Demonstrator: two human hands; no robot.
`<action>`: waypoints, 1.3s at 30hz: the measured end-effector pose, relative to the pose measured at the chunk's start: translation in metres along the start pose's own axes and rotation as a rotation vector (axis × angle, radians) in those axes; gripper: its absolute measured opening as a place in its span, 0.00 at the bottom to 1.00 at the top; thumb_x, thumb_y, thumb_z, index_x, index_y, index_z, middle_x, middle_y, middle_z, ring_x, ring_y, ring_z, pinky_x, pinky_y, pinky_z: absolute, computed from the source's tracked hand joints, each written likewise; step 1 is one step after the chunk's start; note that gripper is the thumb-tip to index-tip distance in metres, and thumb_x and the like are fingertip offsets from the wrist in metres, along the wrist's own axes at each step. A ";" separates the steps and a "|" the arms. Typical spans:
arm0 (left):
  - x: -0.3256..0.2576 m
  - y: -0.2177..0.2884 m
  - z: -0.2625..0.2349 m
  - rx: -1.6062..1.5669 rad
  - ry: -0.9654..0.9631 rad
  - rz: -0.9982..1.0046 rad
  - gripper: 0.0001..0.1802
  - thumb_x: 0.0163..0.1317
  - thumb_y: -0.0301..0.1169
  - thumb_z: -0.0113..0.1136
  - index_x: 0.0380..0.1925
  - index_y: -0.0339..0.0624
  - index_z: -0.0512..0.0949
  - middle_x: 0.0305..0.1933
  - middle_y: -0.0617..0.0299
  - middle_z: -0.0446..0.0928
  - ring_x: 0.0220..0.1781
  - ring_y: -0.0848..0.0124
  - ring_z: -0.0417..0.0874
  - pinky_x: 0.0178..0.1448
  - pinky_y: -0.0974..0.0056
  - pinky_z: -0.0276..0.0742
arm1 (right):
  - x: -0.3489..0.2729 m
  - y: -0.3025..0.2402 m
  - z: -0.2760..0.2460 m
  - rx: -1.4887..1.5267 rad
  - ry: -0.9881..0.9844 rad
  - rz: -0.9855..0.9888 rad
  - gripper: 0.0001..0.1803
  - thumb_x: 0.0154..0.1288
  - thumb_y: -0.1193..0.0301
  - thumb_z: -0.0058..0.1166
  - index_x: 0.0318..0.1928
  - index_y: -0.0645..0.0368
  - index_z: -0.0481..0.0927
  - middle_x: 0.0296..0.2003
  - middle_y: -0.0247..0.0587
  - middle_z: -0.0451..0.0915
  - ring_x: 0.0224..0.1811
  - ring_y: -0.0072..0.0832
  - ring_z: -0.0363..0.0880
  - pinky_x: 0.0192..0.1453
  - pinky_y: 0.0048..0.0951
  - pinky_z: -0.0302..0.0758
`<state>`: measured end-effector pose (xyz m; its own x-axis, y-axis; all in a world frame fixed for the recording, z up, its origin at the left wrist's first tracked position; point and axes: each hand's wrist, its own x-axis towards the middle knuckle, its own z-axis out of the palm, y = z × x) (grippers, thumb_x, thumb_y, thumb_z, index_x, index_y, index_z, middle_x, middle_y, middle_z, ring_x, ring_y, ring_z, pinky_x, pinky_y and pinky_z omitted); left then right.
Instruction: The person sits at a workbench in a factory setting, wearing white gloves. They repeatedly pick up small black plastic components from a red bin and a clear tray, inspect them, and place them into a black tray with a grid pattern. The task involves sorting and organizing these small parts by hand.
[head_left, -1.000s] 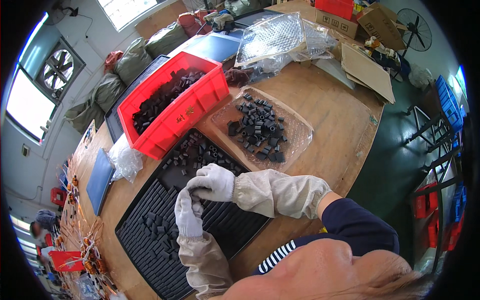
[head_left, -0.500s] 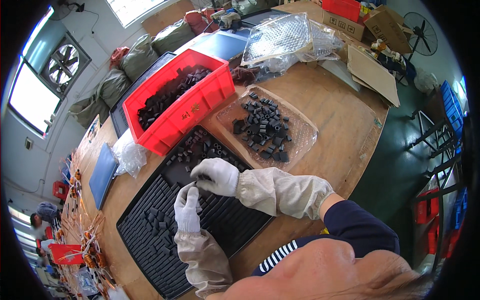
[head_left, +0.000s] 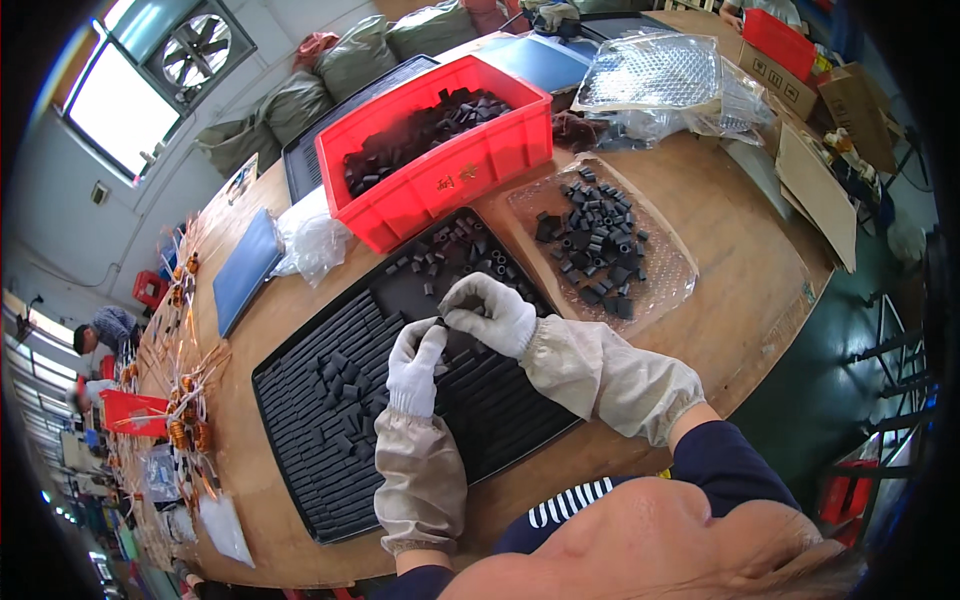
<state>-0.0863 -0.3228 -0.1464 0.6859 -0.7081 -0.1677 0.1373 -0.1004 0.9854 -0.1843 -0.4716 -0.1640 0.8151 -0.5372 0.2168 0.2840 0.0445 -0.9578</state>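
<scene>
Both my hands wear white gloves and meet fingertip to fingertip above a black tray (head_left: 298, 492). Between thumb and fingers, my left hand (head_left: 414, 366) pinches a small black piece (head_left: 441, 321). My right hand (head_left: 497, 314) closes on the same piece from the right. The gloves cover most of it, so its shape is unclear. Rows of black blocks (head_left: 330, 450) fill much of the tray, with loose blocks (head_left: 340, 385) heaped on top at the left. Short black tubes (head_left: 460, 245) stand and lie in its far part.
Behind the tray stands a red crate (head_left: 440, 185) full of black pieces. Right of it, bubble wrap (head_left: 672, 268) holds a pile of black tubes (head_left: 600, 235). A blue panel (head_left: 247, 270) and a clear plastic bag (head_left: 312, 245) lie left. Copper coils (head_left: 190, 410) line the far-left edge.
The head view has shifted, so the table sits further right and higher. My hands stay together over the tray; the right hand's fingers now reach down to the left fingertips.
</scene>
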 end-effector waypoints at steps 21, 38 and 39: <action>0.001 0.019 -0.022 0.131 0.253 0.093 0.17 0.68 0.38 0.65 0.53 0.44 0.83 0.46 0.67 0.82 0.43 0.78 0.80 0.42 0.69 0.77 | 0.005 0.007 -0.005 -0.257 0.056 -0.259 0.11 0.69 0.74 0.60 0.50 0.60 0.81 0.42 0.41 0.82 0.43 0.27 0.82 0.50 0.29 0.79; 0.013 -0.016 -0.030 1.285 0.149 0.361 0.13 0.63 0.41 0.65 0.47 0.57 0.85 0.46 0.53 0.76 0.47 0.53 0.82 0.47 0.51 0.81 | 0.014 0.010 -0.016 -0.689 0.153 -0.386 0.10 0.64 0.76 0.60 0.46 0.54 0.83 0.43 0.37 0.81 0.42 0.35 0.82 0.46 0.35 0.79; 0.013 -0.017 -0.031 1.273 0.163 0.379 0.14 0.63 0.41 0.65 0.49 0.57 0.84 0.46 0.53 0.76 0.46 0.53 0.82 0.47 0.52 0.81 | 0.016 0.012 -0.017 -0.813 0.129 -0.478 0.11 0.62 0.76 0.61 0.45 0.53 0.83 0.43 0.38 0.81 0.43 0.38 0.82 0.48 0.38 0.78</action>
<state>-0.0575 -0.3080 -0.1663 0.6227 -0.7547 0.2065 -0.7749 -0.5581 0.2966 -0.1769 -0.4942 -0.1756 0.6275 -0.4381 0.6437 0.0949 -0.7775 -0.6216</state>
